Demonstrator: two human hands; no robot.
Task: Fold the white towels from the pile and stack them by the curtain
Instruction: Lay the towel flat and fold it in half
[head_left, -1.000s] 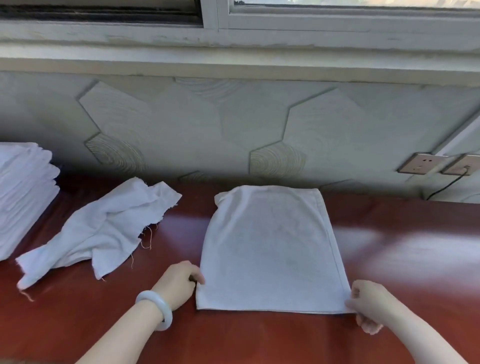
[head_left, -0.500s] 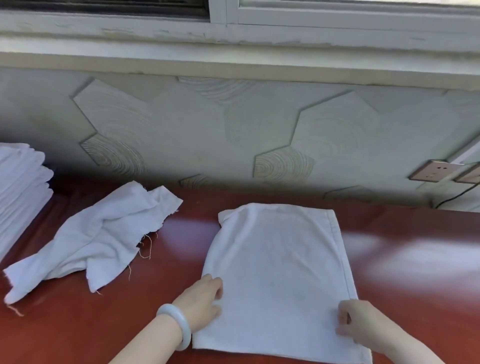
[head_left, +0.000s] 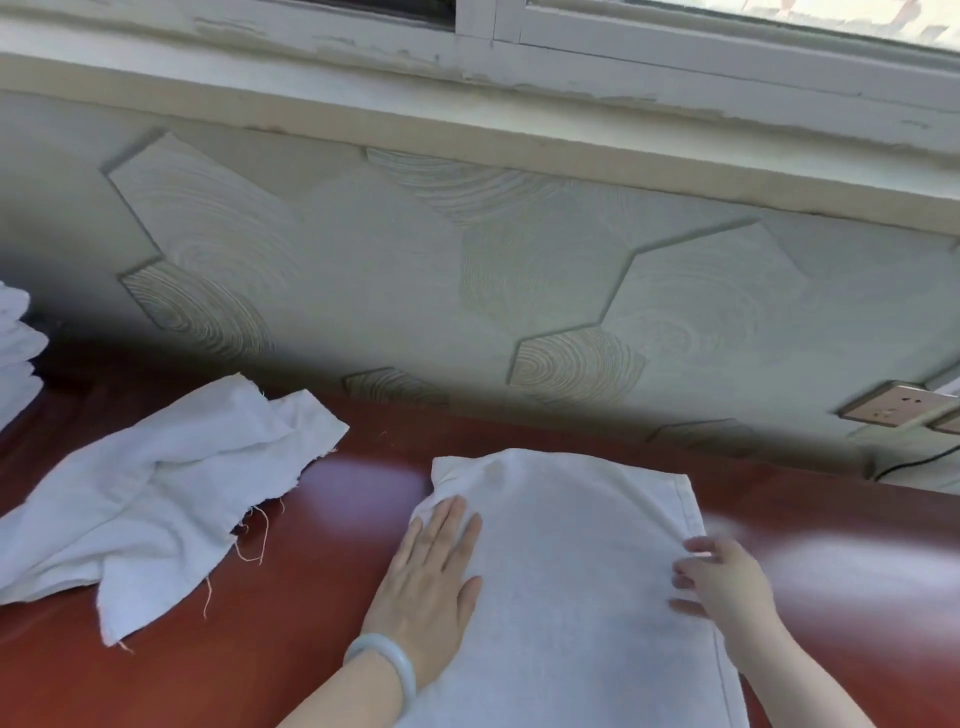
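Head view: the flat towel (head_left: 571, 582) lies on the worktop (head_left: 311, 654), long axis running away toward the wall (head_left: 363, 291); the left hand (head_left: 431, 587) presses spread flat on its left part, the right hand (head_left: 724, 584), fingers bent, rests at its right hem, grip unclear; both equally near

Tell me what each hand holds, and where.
Nothing is gripped. The left hand presses flat on the white towel, left side; the right hand rests fingers at its right hem.

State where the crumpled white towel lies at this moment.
In the head view, the crumpled towel lies on the red table, left of the flat towel and right of the folded stack at the left edge.
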